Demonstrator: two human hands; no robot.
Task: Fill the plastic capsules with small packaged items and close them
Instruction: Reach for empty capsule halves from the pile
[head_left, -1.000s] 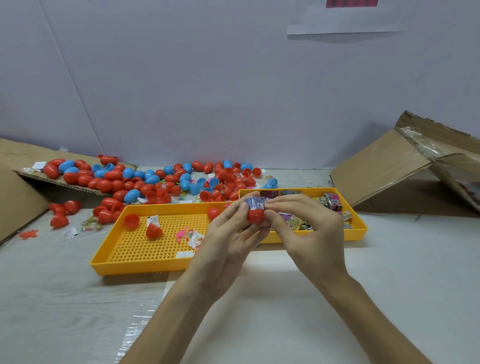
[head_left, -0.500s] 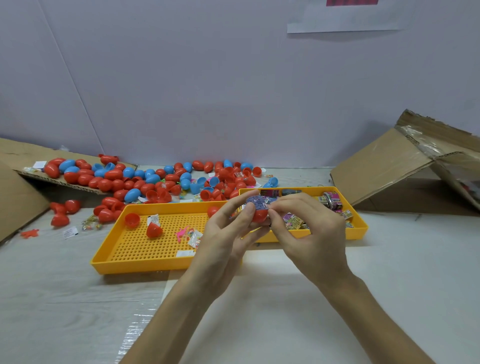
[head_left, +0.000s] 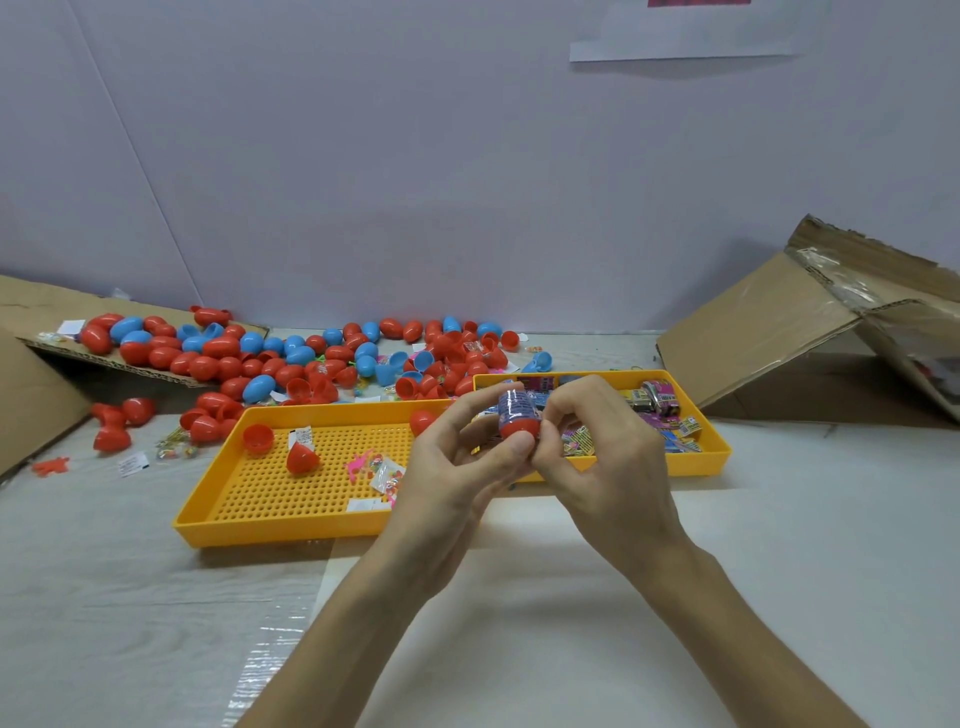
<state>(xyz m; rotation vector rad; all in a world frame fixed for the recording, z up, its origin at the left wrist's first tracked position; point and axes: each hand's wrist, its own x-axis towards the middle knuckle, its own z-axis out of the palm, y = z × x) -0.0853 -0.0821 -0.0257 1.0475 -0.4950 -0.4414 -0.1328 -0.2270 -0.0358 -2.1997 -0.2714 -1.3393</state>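
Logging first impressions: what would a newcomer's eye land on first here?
At centre, the left hand and right hand pinch a red capsule half with a blue packet sticking out. Behind them, a heap of red and blue capsules sprawls along the wall, beyond two yellow trays.

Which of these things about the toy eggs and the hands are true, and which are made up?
1. The left hand holds a red capsule half, and the right hand pinches the packet sticking out of it. True.
2. The trays are green. False: the left tray and right tray are yellow.
3. Red and blue capsules lie piled behind the trays. True.
4. Only blue halves lie in the left tray. False: red halves lie there.
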